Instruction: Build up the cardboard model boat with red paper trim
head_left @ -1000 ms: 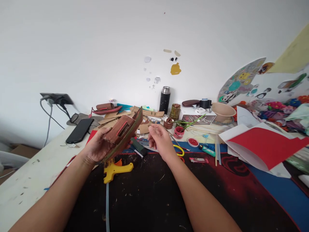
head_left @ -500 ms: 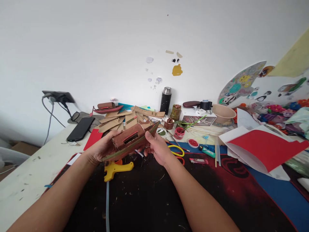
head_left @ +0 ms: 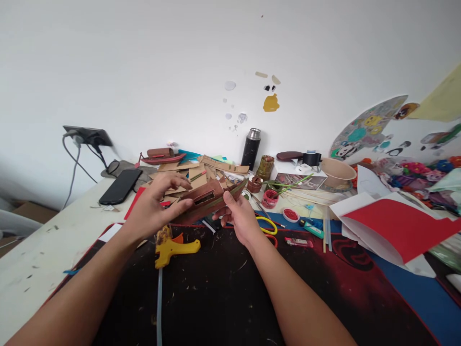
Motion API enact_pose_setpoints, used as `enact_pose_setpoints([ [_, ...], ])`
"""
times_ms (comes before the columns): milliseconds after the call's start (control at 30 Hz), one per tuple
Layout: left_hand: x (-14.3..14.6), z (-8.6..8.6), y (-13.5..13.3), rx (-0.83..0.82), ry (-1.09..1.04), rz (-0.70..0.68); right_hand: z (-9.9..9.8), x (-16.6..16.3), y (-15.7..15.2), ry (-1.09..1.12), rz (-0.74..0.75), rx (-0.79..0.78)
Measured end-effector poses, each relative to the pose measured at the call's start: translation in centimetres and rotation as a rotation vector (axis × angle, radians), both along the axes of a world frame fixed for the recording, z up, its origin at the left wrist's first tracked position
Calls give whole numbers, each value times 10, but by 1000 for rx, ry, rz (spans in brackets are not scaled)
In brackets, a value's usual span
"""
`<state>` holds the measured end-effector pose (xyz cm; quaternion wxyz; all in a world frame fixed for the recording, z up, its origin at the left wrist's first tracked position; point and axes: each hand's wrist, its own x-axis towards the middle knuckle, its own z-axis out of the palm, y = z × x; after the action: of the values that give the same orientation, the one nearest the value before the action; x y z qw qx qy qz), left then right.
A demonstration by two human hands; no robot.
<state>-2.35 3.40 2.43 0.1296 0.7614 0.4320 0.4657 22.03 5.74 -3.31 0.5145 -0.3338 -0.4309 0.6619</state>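
A brown model boat (head_left: 206, 196) with a cabin, a window slot and a greenish edge is held tilted above the dark mat. My right hand (head_left: 239, 214) grips its right end, thumb on the near side and fingers underneath. At the other end, my left hand (head_left: 153, 204) is open, its fingers arched above the cabin and its thumb against or just in front of the hull; contact is unclear. Below it lies a yellow glue gun (head_left: 176, 249) with a long clear glue stick running toward me.
Cardboard scraps (head_left: 216, 166), a smaller red boat (head_left: 163, 156) and a black flask (head_left: 251, 148) stand by the wall. Paint jars (head_left: 270, 198), yellow-handled scissors (head_left: 267, 225) and a red sheet (head_left: 399, 226) are to the right. A phone (head_left: 120, 186) lies left.
My left hand has come off its hold under the boat's left end and risen, its fingers spreading above the cabin. My right hand keeps its grip. The view has shifted slightly.
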Motion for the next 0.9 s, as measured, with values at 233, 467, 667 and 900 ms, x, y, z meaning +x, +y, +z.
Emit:
enact_pose_setpoints([
  [233, 7, 2, -4, 155, 246, 13, 1, 1, 0, -12, -19, 4],
  [467, 5, 4, -4, 182, 308, 14, 3, 2, -1, -2, -12, 13],
  [667, 6, 8, -5, 185, 300, 15, 4, 3, -1, -4, -4, 19],
  [900, 7, 8, -5, 126, 272, 23, 5, 3, -2, -4, -3, 26],
])
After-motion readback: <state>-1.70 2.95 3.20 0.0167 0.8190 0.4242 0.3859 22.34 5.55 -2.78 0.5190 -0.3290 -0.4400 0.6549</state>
